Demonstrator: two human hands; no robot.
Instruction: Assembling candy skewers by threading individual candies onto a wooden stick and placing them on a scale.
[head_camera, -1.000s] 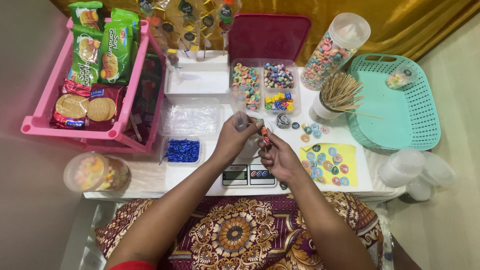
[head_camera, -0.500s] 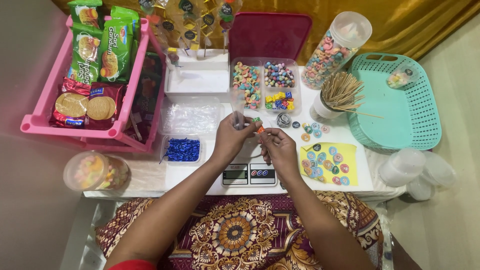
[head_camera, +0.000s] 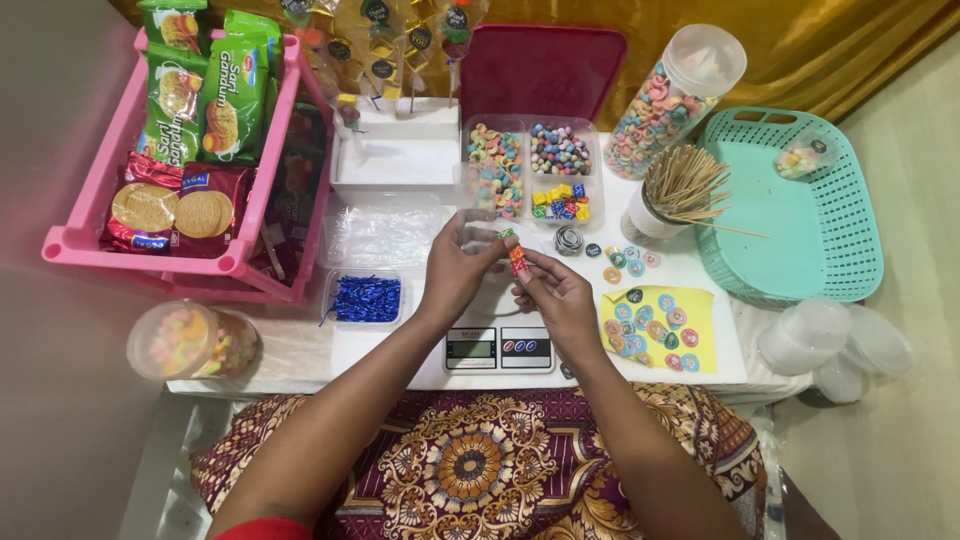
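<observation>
we sit at the near edge of a white bench (head_camera: 700, 385), and everything on it is fanned out within arm's reach of the middle. the biggest piece, a pink rack (head_camera: 262, 190) of biscuit packets, takes the far left corner, out of the way because, we judge, it is bulk stock. opposite it, a teal basket (head_camera: 800, 215) sits by the right edge with one small wrapped packet inside, a likely landing spot for finished pieces. a tall clear jar of ring sweets (head_camera: 670, 95) stands at the far edge beside a red tray (head_camera: 545, 70) propped upright. closer in, a divided clear box of coloured sweets (head_camera: 530, 170) lies straight ahead of our hands, the shortest reach of all. a cup of wooden skewers (head_camera: 672, 195) stands just right of it. a small scale (head_camera: 498, 345) rests at the near edge under our wrists. a tub of blue twist ties (head_camera: 365, 298) lies left of it, and a yellow sheet of round stickers (head_camera: 655, 325) right of it.

our left hand (head_camera: 462, 268) and right hand (head_camera: 555, 295) meet above the scale, fingertips pressed together, both pinching a short skewer of coloured sweets (head_camera: 516, 258). it is held raised off the bench, between the two hands, with the sweets box beyond it; the left seems to steady one end while the right grips the other.
</observation>
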